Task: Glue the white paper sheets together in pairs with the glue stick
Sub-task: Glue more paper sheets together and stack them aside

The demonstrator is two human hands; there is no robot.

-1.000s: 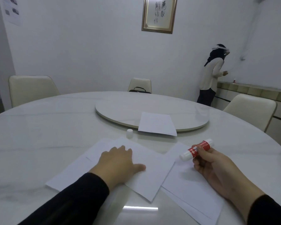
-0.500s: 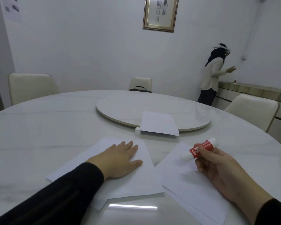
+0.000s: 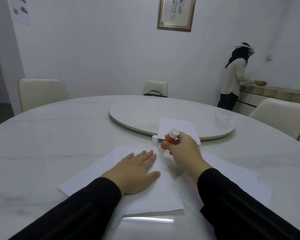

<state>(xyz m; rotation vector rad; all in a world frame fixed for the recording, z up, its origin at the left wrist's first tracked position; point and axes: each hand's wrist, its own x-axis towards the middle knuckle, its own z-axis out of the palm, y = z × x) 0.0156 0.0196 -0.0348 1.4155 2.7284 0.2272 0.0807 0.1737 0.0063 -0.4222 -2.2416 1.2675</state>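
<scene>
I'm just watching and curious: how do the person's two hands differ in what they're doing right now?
The left hand lies flat, fingers straight, pressing on the white sheet; the right hand is curled round the red glue stick. The left hand holds nothing; the right hand tilts the stick's lower end down toward that sheet's far edge. Both wear black sleeves and work over the same sheet.

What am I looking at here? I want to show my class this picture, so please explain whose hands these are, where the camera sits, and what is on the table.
No machine: a person wears a camera on the head, looking down at both hands. The left hand lies flat on a paper sheet, pinning it to the round table. The right hand grips a red glue stick, its lower end at the sheet's far edge. More sheets lie to the right, one on the turntable. A small white cap stands nearby.
</scene>
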